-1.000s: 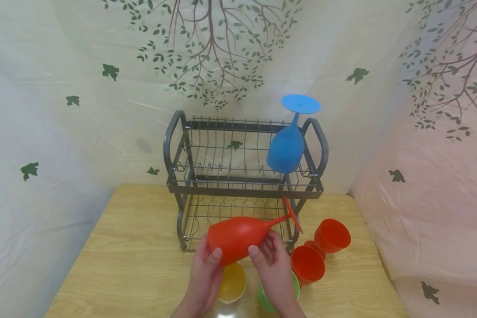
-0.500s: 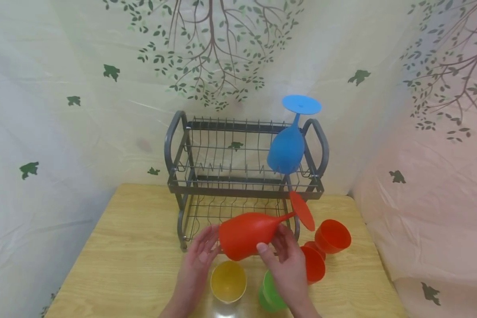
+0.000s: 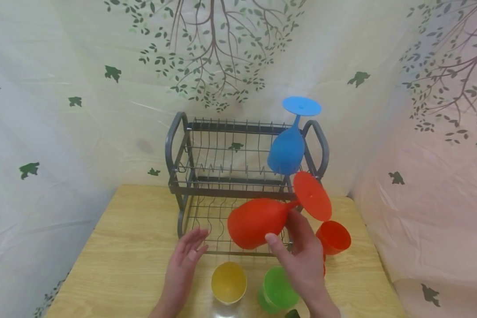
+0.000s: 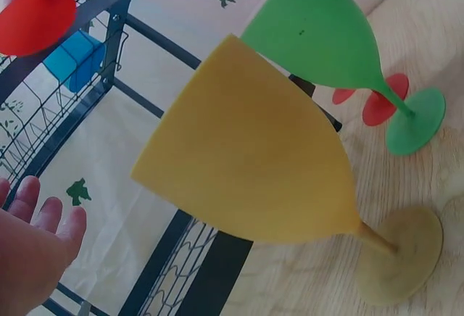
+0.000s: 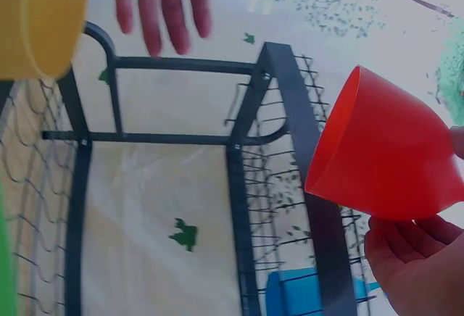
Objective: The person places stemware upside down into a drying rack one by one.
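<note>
A red plastic wine glass [image 3: 258, 223] lies tilted on its side in the air, its round foot pointing up and to the right. My right hand [image 3: 304, 256] grips it around the lower bowl, close to the stem; the right wrist view shows fingers curled beneath the red bowl [image 5: 395, 149]. My left hand [image 3: 183, 263] holds nothing, its fingers loosely extended left of the glass. Below the hands, a yellow wine glass [image 3: 229, 282] and a green wine glass [image 3: 277, 289] stand upright on the table. The yellow glass [image 4: 261, 156] fills the middle of the left wrist view.
Behind the hands stands a two-tier black dish rack [image 3: 238, 192]. A blue wine glass [image 3: 287, 150] is upside down on its upper tier at the right. Another red glass [image 3: 334, 237] stands on the wooden table [image 3: 107, 247] at the right. A leaf-patterned cloth [image 3: 83, 145] hangs behind.
The left hand has let go of the red wine glass and moved left. My right hand has carried the glass up and right toward the rack, turning its foot upward.
</note>
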Motion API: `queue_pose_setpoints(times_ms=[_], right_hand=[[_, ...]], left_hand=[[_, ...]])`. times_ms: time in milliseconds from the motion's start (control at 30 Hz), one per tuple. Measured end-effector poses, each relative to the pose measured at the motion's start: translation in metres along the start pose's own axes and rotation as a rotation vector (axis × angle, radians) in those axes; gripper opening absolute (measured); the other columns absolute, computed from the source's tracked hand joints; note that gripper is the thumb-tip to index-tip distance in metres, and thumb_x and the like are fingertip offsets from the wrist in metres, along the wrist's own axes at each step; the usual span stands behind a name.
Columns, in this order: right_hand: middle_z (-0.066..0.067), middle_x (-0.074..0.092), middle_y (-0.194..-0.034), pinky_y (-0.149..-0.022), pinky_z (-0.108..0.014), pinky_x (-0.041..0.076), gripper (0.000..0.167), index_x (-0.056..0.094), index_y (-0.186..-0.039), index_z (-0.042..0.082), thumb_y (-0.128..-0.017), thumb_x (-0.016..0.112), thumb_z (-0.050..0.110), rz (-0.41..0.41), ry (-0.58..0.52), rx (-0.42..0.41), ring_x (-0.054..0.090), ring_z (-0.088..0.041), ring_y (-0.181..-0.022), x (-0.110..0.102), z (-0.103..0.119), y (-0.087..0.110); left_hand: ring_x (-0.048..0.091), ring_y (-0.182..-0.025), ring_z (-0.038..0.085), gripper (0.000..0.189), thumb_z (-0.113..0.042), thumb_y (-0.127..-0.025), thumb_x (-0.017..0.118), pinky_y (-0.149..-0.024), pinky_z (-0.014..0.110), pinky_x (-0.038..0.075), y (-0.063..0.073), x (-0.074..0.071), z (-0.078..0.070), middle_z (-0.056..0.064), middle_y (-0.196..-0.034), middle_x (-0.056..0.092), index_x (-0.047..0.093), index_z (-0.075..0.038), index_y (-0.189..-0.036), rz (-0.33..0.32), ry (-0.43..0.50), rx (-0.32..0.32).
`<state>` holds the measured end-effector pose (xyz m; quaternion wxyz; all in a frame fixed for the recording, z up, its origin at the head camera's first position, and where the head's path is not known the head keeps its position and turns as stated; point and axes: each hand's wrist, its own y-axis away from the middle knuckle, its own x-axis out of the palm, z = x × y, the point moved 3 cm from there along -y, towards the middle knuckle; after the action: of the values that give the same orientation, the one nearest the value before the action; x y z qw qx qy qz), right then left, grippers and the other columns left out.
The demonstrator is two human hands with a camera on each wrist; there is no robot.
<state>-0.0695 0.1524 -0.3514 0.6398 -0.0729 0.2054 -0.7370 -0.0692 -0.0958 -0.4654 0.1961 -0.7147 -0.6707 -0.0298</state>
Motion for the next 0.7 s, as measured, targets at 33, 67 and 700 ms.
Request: queue_pose_setpoints(times_ms=[33, 67, 700], right_hand=[[0.002, 0.066, -0.138, -0.105, -0.028, 0.049, 0.061, 0.056, -0.146, 0.011, -0.090, 0.077, 0.002, 0.000, 0.004, -0.020, 0.062, -0.019, -0.129, -0.001, 0.003, -0.002], [0.002, 0.066, -0.138, -0.105, -0.028, 0.049, 0.061, 0.056, -0.146, 0.012, -0.089, 0.078, 0.002, -0.003, 0.016, -0.041, 0.062, -0.019, -0.129, -0.002, 0.005, -0.004], [0.000, 0.067, -0.136, -0.097, -0.029, 0.057, 0.060, 0.056, -0.147, 0.013, -0.091, 0.073, 0.000, 0.005, 0.062, -0.331, 0.063, -0.024, -0.124, -0.007, 0.058, -0.059]], left_hand=[[0.052, -0.137, 0.014, 0.044, 0.007, -0.105, 0.040, -0.112, 0.032, 0.044, 0.001, -0.001, 0.000, 0.016, -0.148, 0.053, 0.033, 0.014, -0.148, -0.003, -0.009, -0.003], [0.052, -0.137, 0.014, 0.045, 0.007, -0.105, 0.039, -0.112, 0.032, 0.044, 0.001, -0.002, 0.001, 0.017, -0.149, 0.052, 0.032, 0.015, -0.148, -0.007, -0.019, -0.005], [0.052, -0.137, 0.012, 0.046, 0.005, -0.105, 0.041, -0.109, 0.027, 0.047, 0.009, -0.015, 0.004, 0.018, -0.149, 0.052, 0.031, 0.017, -0.148, -0.037, -0.109, 0.011]])
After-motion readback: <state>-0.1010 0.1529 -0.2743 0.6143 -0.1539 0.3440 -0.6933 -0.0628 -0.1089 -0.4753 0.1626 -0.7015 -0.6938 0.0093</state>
